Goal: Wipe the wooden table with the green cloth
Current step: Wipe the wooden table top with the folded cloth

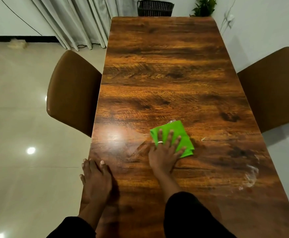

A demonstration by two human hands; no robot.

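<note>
A long wooden table [166, 66] runs away from me. A folded green cloth [179, 130] lies flat on its near half. My right hand [165, 152] presses down on the cloth with fingers spread and a ring on one finger, covering the cloth's near left part. My left hand [95, 179] rests flat on the table's near left edge, holding nothing. A whitish smear [251, 176] marks the wood at the near right, and a small pale scrap [203, 139] lies just right of the cloth.
A brown chair [71, 93] stands at the table's left side and another brown chair [276, 86] at its right. A dark basket [155, 8] and a green plant [203, 6] sit beyond the far end. Curtains [75, 21] hang at the back left.
</note>
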